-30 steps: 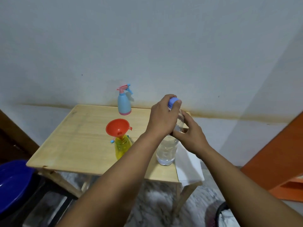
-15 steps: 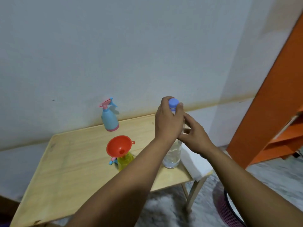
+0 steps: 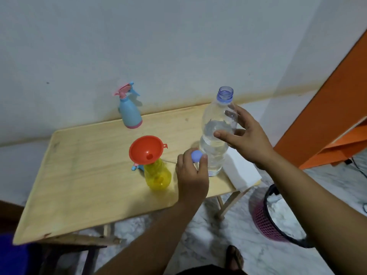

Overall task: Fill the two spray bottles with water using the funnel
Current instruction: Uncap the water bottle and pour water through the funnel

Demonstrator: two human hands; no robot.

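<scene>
1. On the wooden table (image 3: 83, 175) in front of me, my left hand (image 3: 191, 175) pinches the blue cap (image 3: 196, 156) between thumb and fingertips, low beside the water bottle (image 3: 217, 133).
2. My right hand (image 3: 246, 135) is spread wide at the clear bottle's upper half, thumb and fingers at its sides (I cannot tell how firmly they press). Its neck is uncapped and it stands upright, partly full.
3. To the left, the orange funnel (image 3: 146, 149) sits in the neck of the yellow spray bottle (image 3: 157, 175). The light blue spray bottle (image 3: 130, 114), sprayer on, stands near the wall (image 3: 158, 46), well apart.
4. Risk, as I judge it: the funnel leans a little, so a fast pour could tip it or the light yellow bottle, and a loose right-hand grip could drop the open bottle.
5. A white folded cloth (image 3: 241, 171) lies at the table's right edge. Below are a marbled floor (image 3: 218, 235), a pink basket (image 3: 268, 221), and an orange shelf (image 3: 337, 120) at right.
</scene>
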